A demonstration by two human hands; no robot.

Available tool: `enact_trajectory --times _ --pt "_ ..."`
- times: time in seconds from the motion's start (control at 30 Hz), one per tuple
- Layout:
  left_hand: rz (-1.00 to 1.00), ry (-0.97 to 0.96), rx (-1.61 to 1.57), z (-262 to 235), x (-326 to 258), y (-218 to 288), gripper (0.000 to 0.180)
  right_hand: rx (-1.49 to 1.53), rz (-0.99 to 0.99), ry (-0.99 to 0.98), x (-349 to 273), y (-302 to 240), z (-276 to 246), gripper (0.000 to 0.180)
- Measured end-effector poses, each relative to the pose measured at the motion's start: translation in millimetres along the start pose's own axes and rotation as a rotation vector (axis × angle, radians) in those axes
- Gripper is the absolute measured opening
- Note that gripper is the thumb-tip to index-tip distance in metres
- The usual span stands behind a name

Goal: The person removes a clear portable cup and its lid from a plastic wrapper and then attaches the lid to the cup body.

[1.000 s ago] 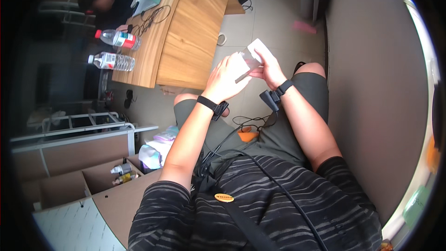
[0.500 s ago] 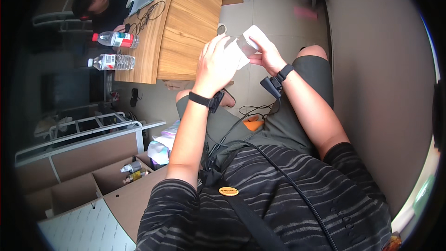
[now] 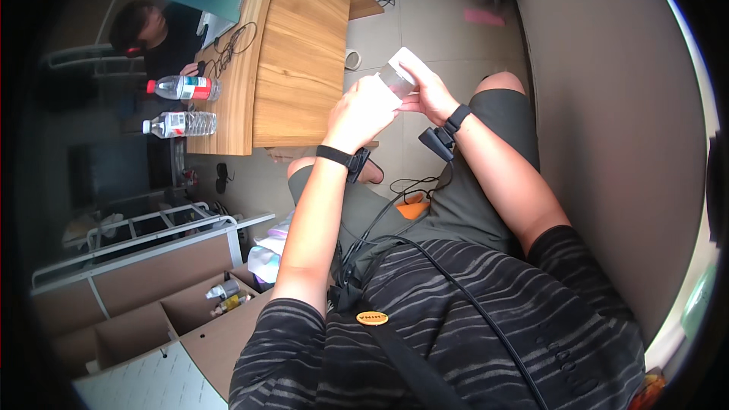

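In front of my knees, my right hand grips a small container with a see-through greyish body and a white end, held tilted. My left hand is closed against the container's near left side, with a thin white sheet like a tissue pressed between. Glare bleaches the left fingers and the tissue, so their edges are hard to make out. Each wrist wears a black strap with a small black device.
A wooden desk stands at front left, bearing a red-capped bottle, a white-capped bottle and cables. A person sits beyond it. A wall rises on my right; a compartmented box stands at lower left. Black cables cross my lap.
My left hand and the tissue have closed in on the container; less of the tissue shows. The view has shifted slightly, and the right hand keeps its hold.
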State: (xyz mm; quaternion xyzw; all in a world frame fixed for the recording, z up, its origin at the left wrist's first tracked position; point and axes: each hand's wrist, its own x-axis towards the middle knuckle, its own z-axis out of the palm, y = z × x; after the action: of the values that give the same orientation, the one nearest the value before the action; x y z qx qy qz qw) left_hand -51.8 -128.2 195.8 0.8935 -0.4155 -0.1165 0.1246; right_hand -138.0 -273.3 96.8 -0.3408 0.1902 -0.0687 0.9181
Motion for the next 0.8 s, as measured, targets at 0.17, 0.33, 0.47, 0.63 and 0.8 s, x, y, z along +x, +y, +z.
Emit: enact_trajectory --times 0.17,0.33,0.47,0.63,0.8 --pt "0.063 -0.020 -0.151 -1 -10 -24 0.057 0.066 0.166 -0.108 2 -1 -4 0.066" --pt "0.108 -0.287 -0.420 -26 -31 -84 0.055 -0.399 -0.044 -0.138 0 -2 5 0.067" --pt "0.161 -0.385 -0.598 -17 -32 -92 0.054 -0.445 0.098 -0.295 -8 -7 15 0.055" --pt "0.155 -0.217 -0.116 -4 -14 -46 0.053 -0.474 -0.002 -0.102 -6 -8 12 0.048" --pt "0.344 0.180 0.366 42 6 -27 0.062 -0.344 0.059 0.094 3 0 -4 0.049"
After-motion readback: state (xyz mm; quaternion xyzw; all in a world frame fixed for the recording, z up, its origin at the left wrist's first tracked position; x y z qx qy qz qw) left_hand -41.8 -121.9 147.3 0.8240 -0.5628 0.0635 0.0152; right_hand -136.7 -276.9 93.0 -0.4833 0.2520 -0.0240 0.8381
